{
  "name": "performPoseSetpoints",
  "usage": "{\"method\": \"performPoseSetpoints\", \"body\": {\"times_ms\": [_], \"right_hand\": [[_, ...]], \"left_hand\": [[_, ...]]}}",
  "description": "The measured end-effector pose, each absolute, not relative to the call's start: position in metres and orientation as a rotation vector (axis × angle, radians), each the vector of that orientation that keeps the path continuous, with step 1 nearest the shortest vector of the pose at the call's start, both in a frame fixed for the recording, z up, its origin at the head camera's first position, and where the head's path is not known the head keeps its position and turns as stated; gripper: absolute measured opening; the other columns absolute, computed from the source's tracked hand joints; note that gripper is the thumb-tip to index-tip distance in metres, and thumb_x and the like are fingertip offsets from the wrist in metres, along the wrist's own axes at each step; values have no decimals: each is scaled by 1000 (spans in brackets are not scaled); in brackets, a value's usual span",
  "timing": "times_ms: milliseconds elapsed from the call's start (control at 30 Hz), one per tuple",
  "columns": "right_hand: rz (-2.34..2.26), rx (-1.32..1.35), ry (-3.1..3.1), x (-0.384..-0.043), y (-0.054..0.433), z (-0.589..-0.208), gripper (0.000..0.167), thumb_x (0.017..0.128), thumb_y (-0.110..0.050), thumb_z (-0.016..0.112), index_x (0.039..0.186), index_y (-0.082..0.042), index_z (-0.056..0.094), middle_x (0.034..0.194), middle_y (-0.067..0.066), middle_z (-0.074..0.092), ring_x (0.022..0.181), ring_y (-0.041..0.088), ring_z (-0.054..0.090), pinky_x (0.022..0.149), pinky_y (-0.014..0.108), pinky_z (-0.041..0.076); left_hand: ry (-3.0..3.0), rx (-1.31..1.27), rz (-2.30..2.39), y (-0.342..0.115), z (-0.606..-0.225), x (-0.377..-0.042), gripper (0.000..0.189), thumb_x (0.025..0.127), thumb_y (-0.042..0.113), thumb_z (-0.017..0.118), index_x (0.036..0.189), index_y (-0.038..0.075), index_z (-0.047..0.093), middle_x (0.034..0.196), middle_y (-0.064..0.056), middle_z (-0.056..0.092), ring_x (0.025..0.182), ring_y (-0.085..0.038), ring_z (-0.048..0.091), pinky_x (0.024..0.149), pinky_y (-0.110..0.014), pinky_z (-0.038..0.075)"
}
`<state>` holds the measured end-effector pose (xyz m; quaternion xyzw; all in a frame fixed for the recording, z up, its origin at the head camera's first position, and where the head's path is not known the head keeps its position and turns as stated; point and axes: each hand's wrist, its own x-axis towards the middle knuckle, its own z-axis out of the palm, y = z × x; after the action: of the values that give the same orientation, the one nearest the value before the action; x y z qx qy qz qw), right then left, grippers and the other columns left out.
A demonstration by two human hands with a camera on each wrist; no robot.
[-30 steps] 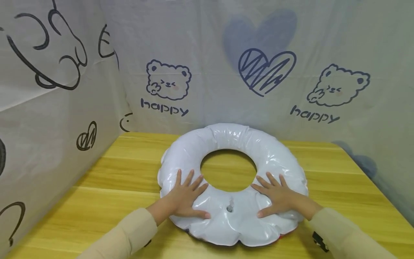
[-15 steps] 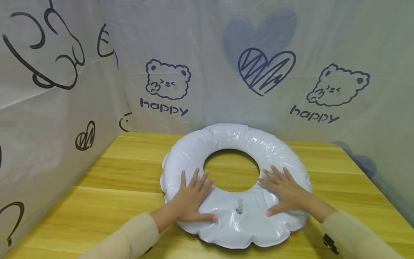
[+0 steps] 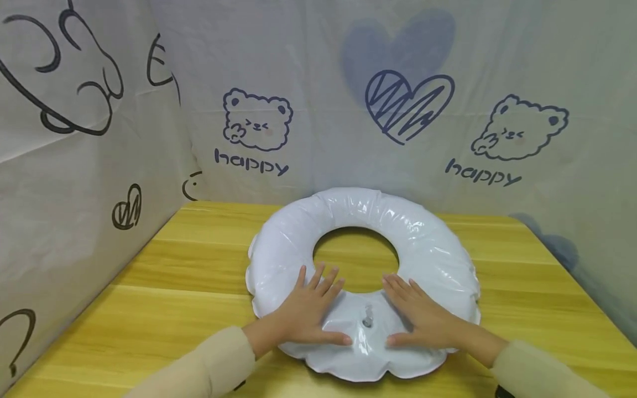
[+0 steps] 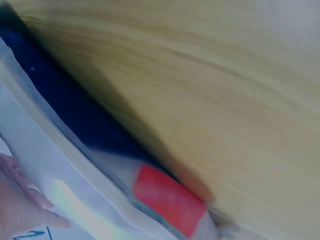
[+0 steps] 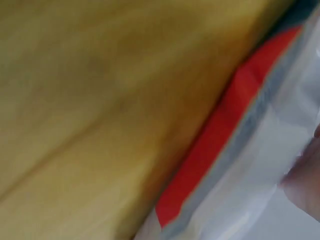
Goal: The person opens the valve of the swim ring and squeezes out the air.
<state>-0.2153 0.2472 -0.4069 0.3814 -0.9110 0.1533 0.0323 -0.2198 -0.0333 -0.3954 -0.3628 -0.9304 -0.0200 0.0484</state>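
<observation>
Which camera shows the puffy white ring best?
The head view, because nearly all the white ring shows there. The left wrist view shows only an edge with blue and red; the right wrist view, an edge with red.

My blow-up ring [image 3: 438,249]: shiny smooth plastic, crinkly at edge; air plug [image 3: 367,320]: see-through plastic; my sleeves [image 3: 216,359]: dull cloth; table [image 3: 174,271]: smooth, looks like wood; wall sheet [image 3: 323,61]: dull, creased cloth

Left sleeve [image 3: 214,359], mine: long, cream, plain, cuff looser than the wrist. Right sleeve [image 3: 539,369], mine: long, matching cream. My fingers [image 3: 328,283]: bare, slender. Small black piece [image 3: 504,392] by my right sleeve: mostly cropped, kind unclear.
</observation>
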Motion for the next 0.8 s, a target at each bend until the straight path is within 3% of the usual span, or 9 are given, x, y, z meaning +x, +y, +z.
{"method": "performPoseSetpoints", "body": {"times_ms": [133,300,533,800], "right_hand": [[412,1123,-2839,-211,239,-417,99,81,-65,51,147,0,17,154,19,15,145,23,2,107,16,-21],[376,1093,-2833,-208,235,-425,100,81,-66,51,147,0,17,154,21,15,143,17,-7,107,18,-22],[392,1078,-2888,-206,232,-426,97,80,-64,53,147,-3,19,154,20,13,140,42,12,105,17,-25],[372,1068,-2934,-209,231,-430,96,80,-65,53,148,-5,20,155,19,14,141,44,11,102,18,-28]], "left_hand": [[-2897,-1114,-89,-24,-400,-218,106,74,75,50,149,8,17,155,-16,13,142,-40,6,107,-67,9],[-2943,-1086,-91,-22,-410,-217,107,71,77,50,150,12,16,156,-15,12,142,-41,7,105,-69,9],[-2968,-1088,-18,-23,-420,-218,104,72,79,47,150,19,14,156,-15,11,141,-42,10,103,-71,8],[-2965,-1073,94,-20,-426,-219,104,71,84,41,150,23,14,156,-13,11,141,-42,12,104,-71,7]]}}
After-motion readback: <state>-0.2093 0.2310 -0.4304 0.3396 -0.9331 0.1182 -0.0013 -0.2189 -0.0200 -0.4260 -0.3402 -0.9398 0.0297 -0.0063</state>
